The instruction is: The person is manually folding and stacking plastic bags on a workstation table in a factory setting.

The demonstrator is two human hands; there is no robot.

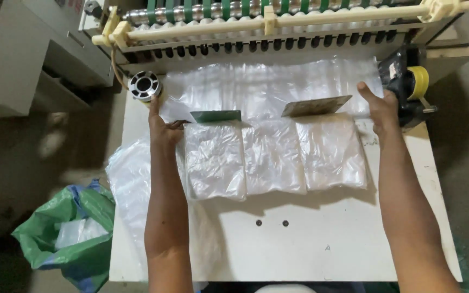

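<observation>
White table (310, 249) — left hand (161, 127), right hand (381, 106) open, flat at plastic sheet (267, 89) edges.

Three stacks of plastic bags (274, 157) are laid side by side at the centre of the table (310, 244). A film sheet (267, 87) is spread at 12 o'clock of them, below the roller machine (267, 21). Two flat plates (316, 106) are set between sheet and stacks. A spool (144, 86) is placed at 10 o'clock, a tape roll (420, 81) at 2 o'clock, and a sack (66, 233) on the floor at 8 o'clock.
</observation>
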